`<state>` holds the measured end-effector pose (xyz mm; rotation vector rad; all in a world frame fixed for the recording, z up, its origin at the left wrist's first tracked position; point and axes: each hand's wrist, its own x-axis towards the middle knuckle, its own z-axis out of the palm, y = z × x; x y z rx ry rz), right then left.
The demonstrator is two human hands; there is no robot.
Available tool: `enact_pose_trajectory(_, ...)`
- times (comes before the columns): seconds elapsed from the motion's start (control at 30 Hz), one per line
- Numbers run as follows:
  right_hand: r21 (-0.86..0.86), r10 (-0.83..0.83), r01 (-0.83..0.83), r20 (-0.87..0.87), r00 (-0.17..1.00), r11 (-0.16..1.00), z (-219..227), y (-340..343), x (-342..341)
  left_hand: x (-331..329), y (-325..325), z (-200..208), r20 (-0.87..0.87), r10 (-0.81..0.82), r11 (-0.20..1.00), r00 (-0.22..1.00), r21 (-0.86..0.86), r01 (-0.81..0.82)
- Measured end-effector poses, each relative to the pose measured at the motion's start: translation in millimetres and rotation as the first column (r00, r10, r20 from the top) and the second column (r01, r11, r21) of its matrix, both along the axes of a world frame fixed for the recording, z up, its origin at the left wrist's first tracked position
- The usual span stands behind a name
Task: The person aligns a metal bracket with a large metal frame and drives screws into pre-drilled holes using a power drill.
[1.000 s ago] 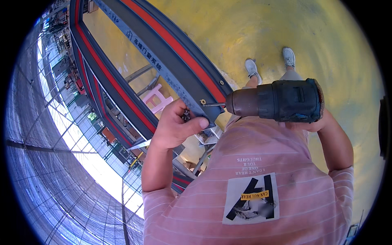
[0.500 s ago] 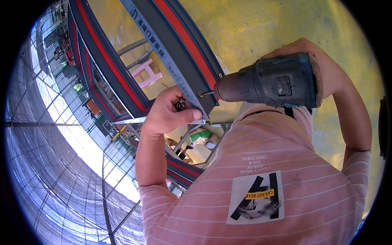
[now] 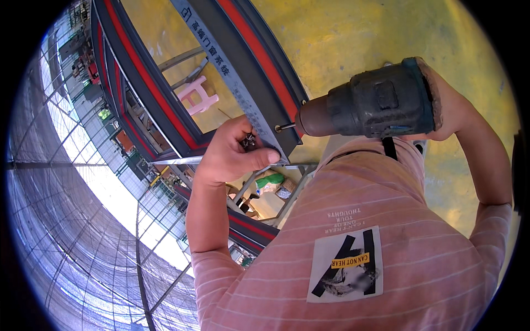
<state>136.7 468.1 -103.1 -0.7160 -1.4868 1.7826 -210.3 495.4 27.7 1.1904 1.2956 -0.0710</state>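
Observation:
My right hand (image 3: 451, 107) is wrapped round the back of a worn, dark power drill (image 3: 370, 103); its grip is mostly hidden behind the body. The drill points left, and its bit (image 3: 288, 126) meets a screw head (image 3: 277, 128) near the end of a dark grey frame profile (image 3: 255, 74) with a red strip. Just left of that spot, my left hand (image 3: 226, 154) is closed on several small dark screws (image 3: 249, 142), which show between its curled fingers and thumb. Its thumb lies along the profile's end edge.
Another red-striped frame bar (image 3: 144, 71) runs along the left. Below the frame, a pink plastic stool (image 3: 197, 96) stands on the yellow floor (image 3: 353, 33). A green bag (image 3: 270, 182) lies among support bars near my waist. Workshop equipment (image 3: 83, 66) lines the far left.
The frame, both hands and the drill appear shifted slightly right in view. The drill's rear has tilted up a little, while its bit stays at the screw.

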Motion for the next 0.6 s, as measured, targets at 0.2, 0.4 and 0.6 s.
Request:
enact_pose_trajectory(0.2,0.563,-0.063,-0.006,0.104,0.993,0.827,-17,50,0,8,-1,2,-0.002,0.057,0.998,0.998,0.025,-0.057)
enact_pose_trajectory(0.4,0.62,-0.084,-0.009,0.121,0.989,0.784,-9,62,22,9,1,3,0.015,0.045,0.998,0.999,-0.043,-0.045)
enact_pose_trajectory(0.6,-0.187,-0.496,0.478,-0.067,0.866,0.858,-27,-65,-13,2,2,4,-0.104,-0.195,0.96,0.975,0.182,0.211)
